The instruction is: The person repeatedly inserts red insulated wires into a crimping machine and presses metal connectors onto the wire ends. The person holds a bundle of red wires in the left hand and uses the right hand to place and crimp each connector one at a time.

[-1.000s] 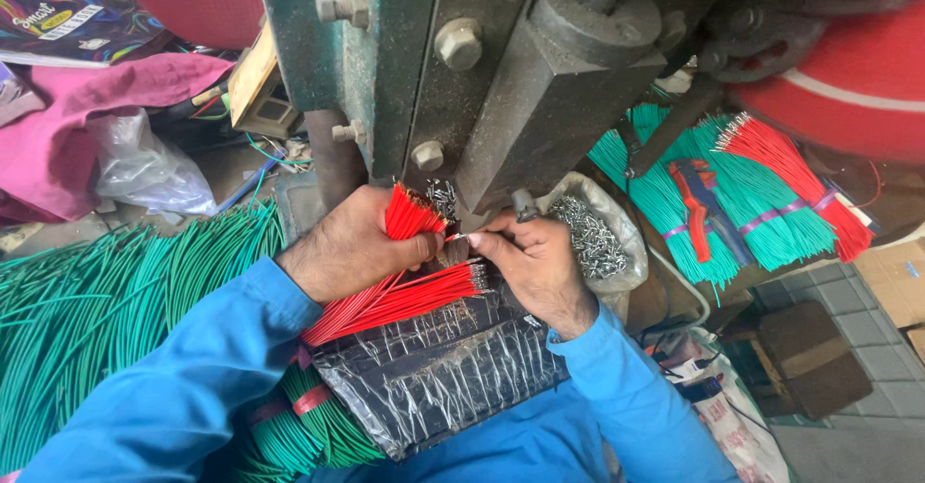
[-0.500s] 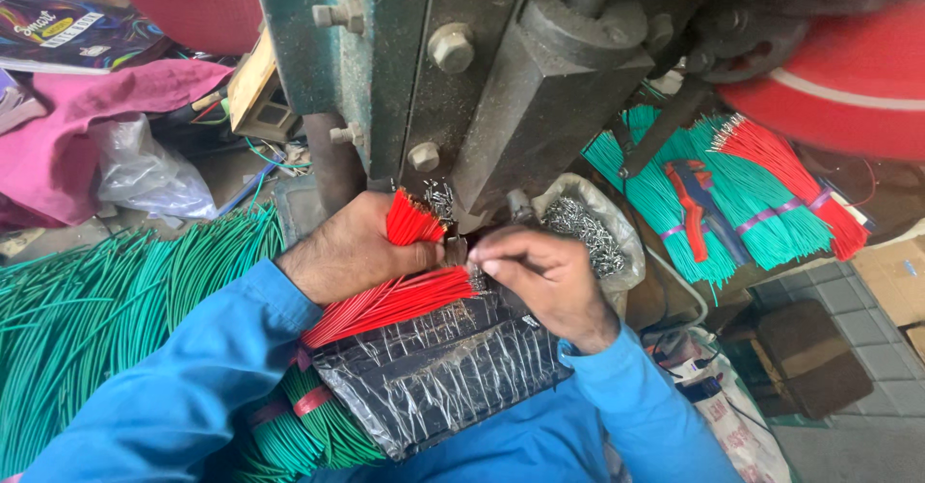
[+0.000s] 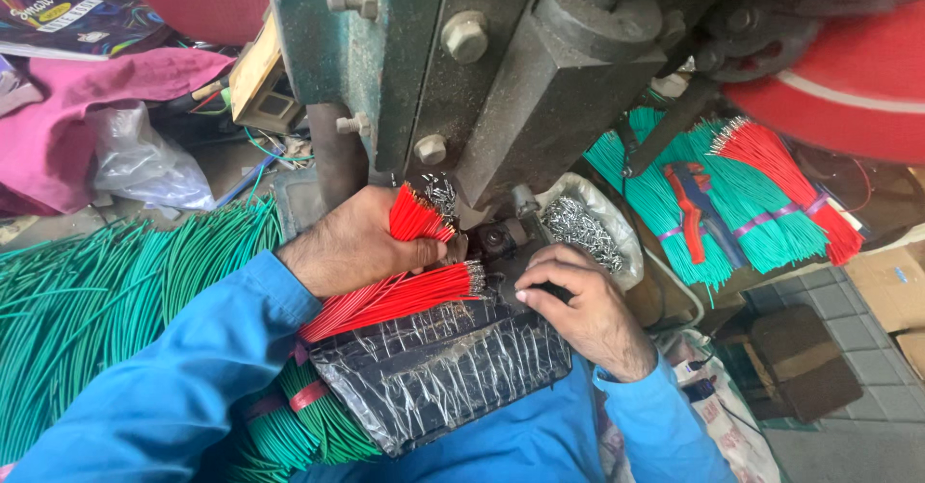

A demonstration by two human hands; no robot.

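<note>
Fingers of our left hand (image 3: 352, 242) clamp the red wire bundle (image 3: 390, 295), long axis pointing right toward the press die (image 3: 496, 240), where our right hand (image 3: 578, 305) pinches closed, contents unseen.

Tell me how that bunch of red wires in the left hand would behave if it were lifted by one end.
The red wires are thin and long, so they would probably droop. Only the left hand seems to gather them, so they may fan apart. They look light.
</note>
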